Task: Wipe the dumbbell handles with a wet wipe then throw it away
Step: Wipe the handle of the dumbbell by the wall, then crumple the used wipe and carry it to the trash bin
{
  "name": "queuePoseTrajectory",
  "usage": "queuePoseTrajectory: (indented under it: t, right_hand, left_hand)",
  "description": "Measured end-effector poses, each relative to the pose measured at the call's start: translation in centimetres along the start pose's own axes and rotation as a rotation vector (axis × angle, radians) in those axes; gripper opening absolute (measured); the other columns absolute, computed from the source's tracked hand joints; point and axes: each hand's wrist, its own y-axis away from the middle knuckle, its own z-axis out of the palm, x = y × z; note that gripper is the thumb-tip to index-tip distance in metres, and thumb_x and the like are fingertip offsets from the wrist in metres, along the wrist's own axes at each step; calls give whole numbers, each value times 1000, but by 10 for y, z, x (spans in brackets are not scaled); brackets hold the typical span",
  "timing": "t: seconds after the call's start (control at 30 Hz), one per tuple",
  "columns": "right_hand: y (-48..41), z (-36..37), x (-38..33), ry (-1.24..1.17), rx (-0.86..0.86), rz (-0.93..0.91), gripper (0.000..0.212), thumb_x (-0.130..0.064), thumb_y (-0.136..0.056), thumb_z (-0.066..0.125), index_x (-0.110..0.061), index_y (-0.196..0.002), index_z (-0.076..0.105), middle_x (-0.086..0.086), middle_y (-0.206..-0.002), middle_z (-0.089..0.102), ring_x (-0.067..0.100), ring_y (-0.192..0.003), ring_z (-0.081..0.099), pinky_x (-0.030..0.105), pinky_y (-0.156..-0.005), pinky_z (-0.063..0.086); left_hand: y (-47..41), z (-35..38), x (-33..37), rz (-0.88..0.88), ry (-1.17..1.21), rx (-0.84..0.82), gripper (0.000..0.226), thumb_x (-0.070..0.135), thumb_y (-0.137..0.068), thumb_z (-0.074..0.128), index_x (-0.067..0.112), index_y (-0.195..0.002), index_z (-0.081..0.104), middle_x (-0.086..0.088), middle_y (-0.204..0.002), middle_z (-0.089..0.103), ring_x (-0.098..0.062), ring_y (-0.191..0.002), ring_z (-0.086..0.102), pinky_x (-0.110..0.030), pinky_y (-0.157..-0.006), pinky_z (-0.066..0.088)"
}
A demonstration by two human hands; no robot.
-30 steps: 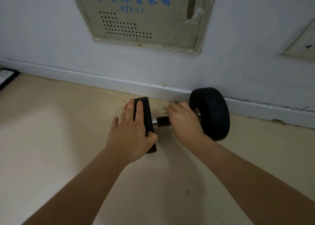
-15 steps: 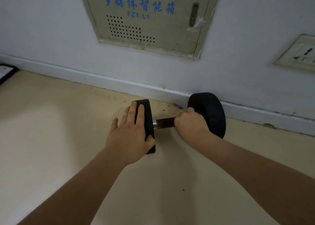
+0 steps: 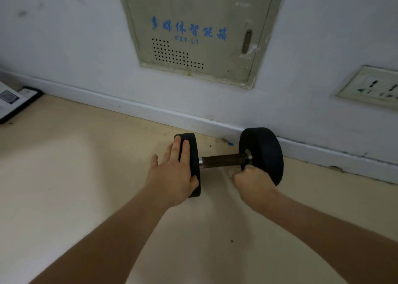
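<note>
A black dumbbell lies on the beige floor, close to the wall. Its dark handle (image 3: pixel 223 160) is bare between the left weight (image 3: pixel 195 154) and the right weight (image 3: pixel 265 152). My left hand (image 3: pixel 172 174) lies flat over the left weight, thumb hooked on its near edge. My right hand (image 3: pixel 252 182) is a closed fist just below the handle, against the right weight. A pale scrap of wet wipe (image 3: pixel 233 173) peeks out at its knuckles; most of the wipe is hidden in the fist.
The white baseboard (image 3: pixel 129 107) runs right behind the dumbbell. A beige metal wall box (image 3: pixel 193 32) with blue lettering sits above it, and a wall socket (image 3: pixel 372 87) to the right. A black-framed sheet (image 3: pixel 13 100) lies on the floor at far left.
My right hand slid along the handle toward the right weight, then dropped off below it, leaving the handle uncovered. My left hand stayed on the left weight.
</note>
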Motion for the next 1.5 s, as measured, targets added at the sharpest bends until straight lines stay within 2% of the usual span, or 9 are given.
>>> queuePoseTrajectory:
  t: [0.13,0.2,0.3,0.53,0.8,0.9,1.03,1.17,1.5]
  right_hand:
    - [32,-21,-25,-1285,91,228,19,-12,-92,57,-21,-92,73,-1,-81,72,6,-69,62,15,-62,47]
    - [48,-38,-39,-1935,4,277,20,-7,-92,55,-12,-100,72,9,-92,73,12,-68,62,18,-58,50]
    - [68,-66,-62,-2284,-51,251,23,-8,-87,56,-2,-106,68,14,-96,71,13,-64,60,17,-52,50]
    - [144,-176,-115,-2143,-82,478,21,-16,-89,58,-1,-100,68,4,-69,59,6,-53,45,16,-43,36]
    - [267,-411,-122,-2400,29,644,16,-8,-91,53,-9,-82,66,7,-71,64,13,-58,57,17,-44,45]
    - [312,-498,-109,-2282,93,523,9,-8,-89,58,-10,-84,66,5,-72,66,14,-62,61,19,-48,47]
    - [375,-578,-101,-1466,276,218,15,-4,-84,66,-15,-91,74,3,-85,71,9,-74,65,14,-59,49]
    - [438,-625,-97,-1547,123,98,28,-3,-90,57,-23,-102,72,1,-98,72,12,-87,66,21,-71,53]
    - [612,-626,-110,-1783,145,384,13,-6,-85,65,-9,-95,73,10,-80,71,11,-63,59,20,-57,50]
  left_hand:
    - [-6,-13,-5,-41,215,-66,78,48,-92,44,20,-152,1,-1,-161,-5,-23,-147,-3,-54,-115,15]
    - [9,-23,0,-99,543,61,63,45,-93,46,20,-148,28,-4,-157,23,-23,-142,21,-44,-111,29]
    - [61,-43,15,-175,1348,45,33,45,-92,53,24,-109,70,0,-112,68,-11,-101,61,-23,-81,48]
    - [174,-136,20,-234,1822,122,21,26,-69,71,15,-86,74,-3,-81,73,-9,-75,66,-17,-66,50]
    - [301,-366,49,-520,1933,158,10,18,-89,60,9,-92,62,-5,-84,74,-18,-85,71,-30,-73,48]
    - [339,-455,66,-538,1979,187,13,1,-86,62,14,-84,59,-5,-81,72,-22,-85,71,-29,-72,49]
    - [386,-547,96,-353,1898,226,19,-5,-79,66,13,-81,62,-1,-76,64,-13,-72,57,-24,-67,47]
    - [434,-590,116,-278,1817,265,15,-2,-80,69,10,-89,68,-5,-83,70,-11,-74,62,-19,-63,49]
    - [556,-595,162,-211,1887,-201,14,25,-73,72,14,-77,64,-3,-71,60,-13,-66,53,-25,-62,42]
